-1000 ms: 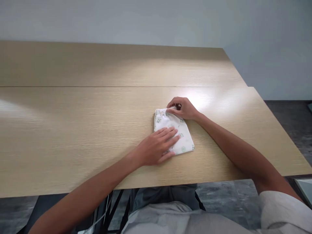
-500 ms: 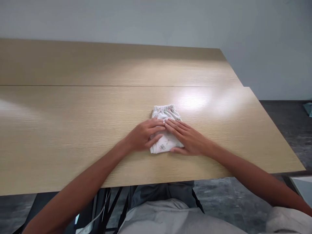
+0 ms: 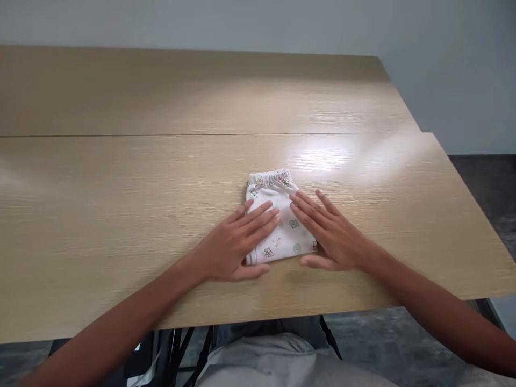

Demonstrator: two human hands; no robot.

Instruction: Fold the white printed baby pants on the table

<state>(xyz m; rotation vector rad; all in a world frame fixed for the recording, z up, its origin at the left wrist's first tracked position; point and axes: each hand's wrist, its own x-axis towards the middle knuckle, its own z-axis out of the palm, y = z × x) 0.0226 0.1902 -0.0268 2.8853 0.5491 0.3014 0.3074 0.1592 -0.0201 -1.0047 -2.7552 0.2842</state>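
Note:
A small pair of folded white pants (image 3: pixel 284 236) with a gathered elastic waistband and a print of little animals lies flat near the table's front edge, waistband away from me. My left hand (image 3: pixel 237 239) rests over its left side, fingers stretched out and thumb pointing right below the hem. On the right side, my right hand (image 3: pixel 328 231) lies with fingers spread, the fingertips on the cloth and the thumb by its lower right corner. Neither hand grips the fabric.
The pale wooden table (image 3: pixel 121 183) has a seam running across it, with a second tabletop (image 3: pixel 193 91) behind. A grey wall (image 3: pixel 258 24) stands beyond. Below the front edge, dark chair parts and a cable show at the lower left.
My hands have moved apart from the middle of the pants toward its two sides, with fingers more spread. More of the printed cloth shows between them. The view has shifted slightly.

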